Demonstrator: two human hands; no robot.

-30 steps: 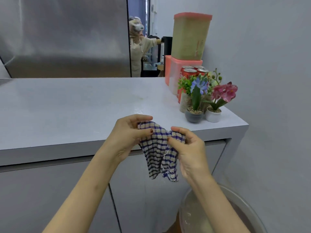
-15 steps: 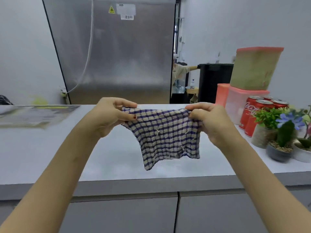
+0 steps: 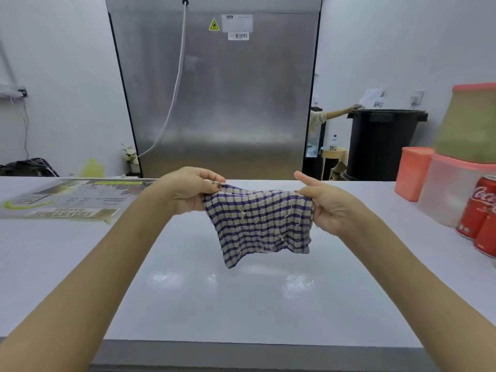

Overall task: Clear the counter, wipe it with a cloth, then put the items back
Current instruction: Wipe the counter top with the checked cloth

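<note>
Checked dishcloth, stretched above the counter; left hand and right hand each pinch a top corner. Risk: Coca-Cola cans right of the cloth could topple under a wide wipe.

Commercial kitchen, steel fridge, counter

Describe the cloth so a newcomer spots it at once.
Find the steel cabinet behind the white counter. Before it, the left hand and right hand hold the cloth up by its top corners. It alone is fabric: blue-and-cream checks, loose threads.
</note>
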